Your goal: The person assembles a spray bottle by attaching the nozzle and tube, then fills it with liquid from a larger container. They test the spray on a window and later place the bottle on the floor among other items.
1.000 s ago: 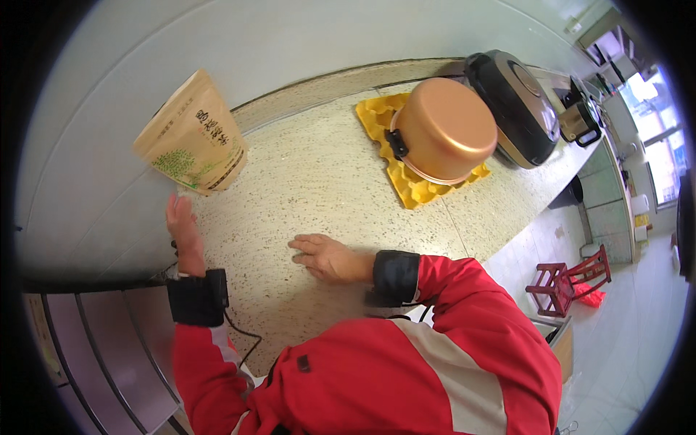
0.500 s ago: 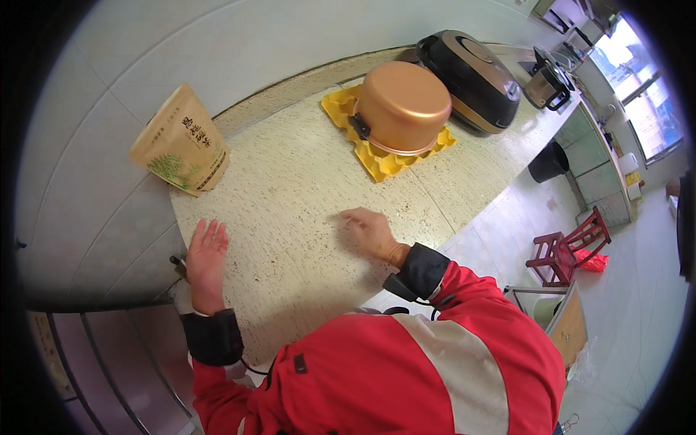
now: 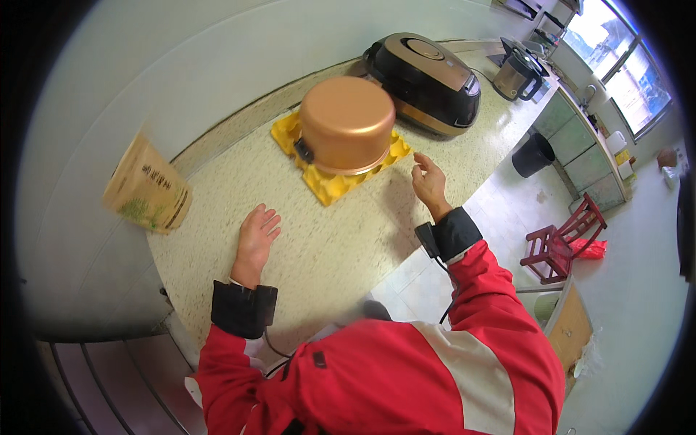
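A copper-coloured rice cooker inner pot (image 3: pixel 346 123) sits upside down on a yellow egg tray (image 3: pixel 330 190), a black handle showing at its left side. My right hand (image 3: pixel 429 183) is over the worktop just right of the tray, apart from it. Its fingers are loosely stretched and it holds nothing. Below and left of the tray, my left hand (image 3: pixel 257 241) hovers with spread fingers, nothing in it. A brown paper pouch (image 3: pixel 154 192) with a green plant print stands upright at the left end of the worktop.
The black and bronze rice cooker (image 3: pixel 428 83), lid down, stands behind the pot. Farther right is a metal kettle (image 3: pixel 518 76). The speckled worktop (image 3: pixel 326 254) meets a wall at its back. On the floor are a black bin (image 3: pixel 533 154) and a red wooden chair (image 3: pixel 554 250).
My left hand has moved right, away from the worktop's left edge. My right hand has risen rightward to beside the egg tray and its fingers have loosened. The view has shifted.
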`<state>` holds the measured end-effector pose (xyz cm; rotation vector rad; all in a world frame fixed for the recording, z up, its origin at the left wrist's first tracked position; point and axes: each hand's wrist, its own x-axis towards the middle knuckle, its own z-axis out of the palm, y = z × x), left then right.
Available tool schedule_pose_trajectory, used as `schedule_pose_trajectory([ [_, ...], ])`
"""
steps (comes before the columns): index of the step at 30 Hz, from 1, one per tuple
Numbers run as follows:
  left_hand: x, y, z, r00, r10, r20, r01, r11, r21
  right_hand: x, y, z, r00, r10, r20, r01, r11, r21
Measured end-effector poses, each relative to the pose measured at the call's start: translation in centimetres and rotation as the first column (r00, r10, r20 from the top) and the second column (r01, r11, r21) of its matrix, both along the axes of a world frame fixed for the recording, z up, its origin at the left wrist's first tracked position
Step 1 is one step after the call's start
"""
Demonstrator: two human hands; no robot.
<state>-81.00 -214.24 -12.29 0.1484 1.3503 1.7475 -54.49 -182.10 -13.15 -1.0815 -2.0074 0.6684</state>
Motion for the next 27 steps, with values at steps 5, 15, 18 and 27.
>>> schedule_pose_trajectory([
  [5, -0.6, 9.5, -1.0, 0.992, 0.076, -0.103, -0.087, 0.99, -0.108, -4.4, 10.5, -2.5, 0.992, 0.098, 0.077, -0.097, 0.995, -0.015],
  [15, -2.2, 16.3, -2.5, 0.961, 0.202, -0.189, -0.232, 0.961, -0.151, -7.5, 9.0, -2.7, 0.964, 0.259, 0.066, -0.244, 0.954, -0.174],
  [18, -2.2, 14.3, -2.1, 0.927, 0.322, -0.191, -0.343, 0.935, -0.094, -7.3, 5.7, -2.2, 0.934, 0.35, 0.065, -0.32, 0.906, -0.276],
  [27, 0.2, -0.4, -0.5, 0.81, 0.487, -0.327, -0.571, 0.781, -0.251, -11.3, -4.4, -2.3, 0.775, 0.631, -0.03, -0.624, 0.757, -0.194],
])
